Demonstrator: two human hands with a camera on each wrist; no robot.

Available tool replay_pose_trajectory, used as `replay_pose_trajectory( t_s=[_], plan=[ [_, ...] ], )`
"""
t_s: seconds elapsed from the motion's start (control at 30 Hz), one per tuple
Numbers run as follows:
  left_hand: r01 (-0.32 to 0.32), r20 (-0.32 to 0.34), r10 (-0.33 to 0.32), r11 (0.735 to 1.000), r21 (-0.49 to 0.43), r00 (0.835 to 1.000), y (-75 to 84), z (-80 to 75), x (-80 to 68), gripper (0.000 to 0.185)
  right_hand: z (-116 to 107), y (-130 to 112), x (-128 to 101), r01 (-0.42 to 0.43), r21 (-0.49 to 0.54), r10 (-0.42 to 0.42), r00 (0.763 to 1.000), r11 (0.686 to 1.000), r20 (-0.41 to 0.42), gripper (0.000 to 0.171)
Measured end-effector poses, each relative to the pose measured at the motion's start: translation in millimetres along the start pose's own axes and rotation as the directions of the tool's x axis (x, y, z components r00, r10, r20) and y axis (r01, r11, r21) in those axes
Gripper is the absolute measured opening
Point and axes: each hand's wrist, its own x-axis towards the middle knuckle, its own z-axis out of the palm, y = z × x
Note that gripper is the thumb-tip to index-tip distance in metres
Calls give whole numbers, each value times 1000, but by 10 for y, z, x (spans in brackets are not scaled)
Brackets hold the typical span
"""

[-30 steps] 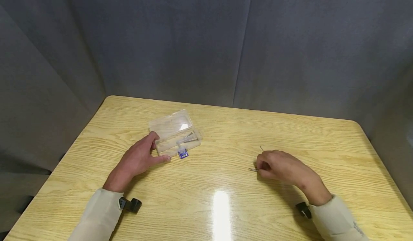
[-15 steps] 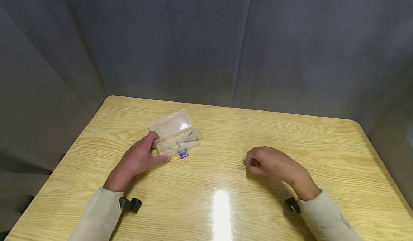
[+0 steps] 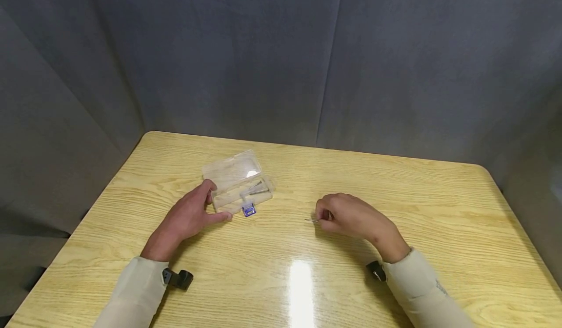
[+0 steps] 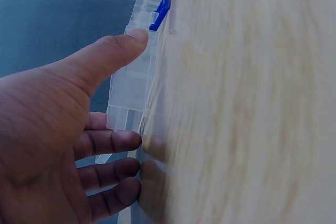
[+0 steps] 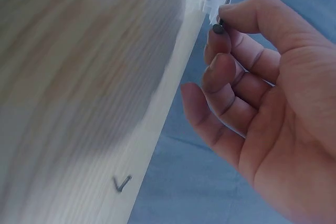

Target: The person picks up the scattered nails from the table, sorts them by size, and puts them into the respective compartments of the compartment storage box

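Note:
A clear plastic box [image 3: 223, 202] lies with its lid [image 3: 232, 171] swung back on the table, a blue latch [image 3: 249, 210] at its front. Inside, towards the right end, are two thin metal nails [image 3: 259, 191]. My left hand [image 3: 186, 215] grips the box's left end, thumb [image 4: 115, 56] along its front side and fingers round the end. Right of the box, my right hand [image 3: 351, 218] pinches a nail [image 3: 311, 220] between thumb and fingertips; its flat head [image 5: 218, 28] shows in the right wrist view. Another small metal piece, nail-like [image 5: 122, 183], is on the table behind that hand.
The wooden table [image 3: 272, 250] has grey curtains [image 3: 228, 64] behind it and at its sides. Black wrist cameras [image 3: 177, 278] sit on both sleeves. A bright light reflection lies on the tabletop near the front.
My right hand has moved left over the table towards the box, carrying the nail. My left hand and the box have stayed in place.

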Motion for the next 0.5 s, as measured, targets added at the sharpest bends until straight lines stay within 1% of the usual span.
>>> replay_pose_trajectory(
  t_s=[0.13,0.4,0.5],
  plan=[
    [2,-2,-2,1000,1,1000,1,7,0,61,19,-40,96,20,6,-20,1000,1000,-3,20],
    [1,0,-1,1000,4,1000,17,3,1,62,60,-90,228,82,10,-82,997,997,-8,24],
    [-1,-1,1,1000,7,1000,20,-6,-3,62,59,-114,272,83,9,-82,997,997,-12,24]
  ],
)
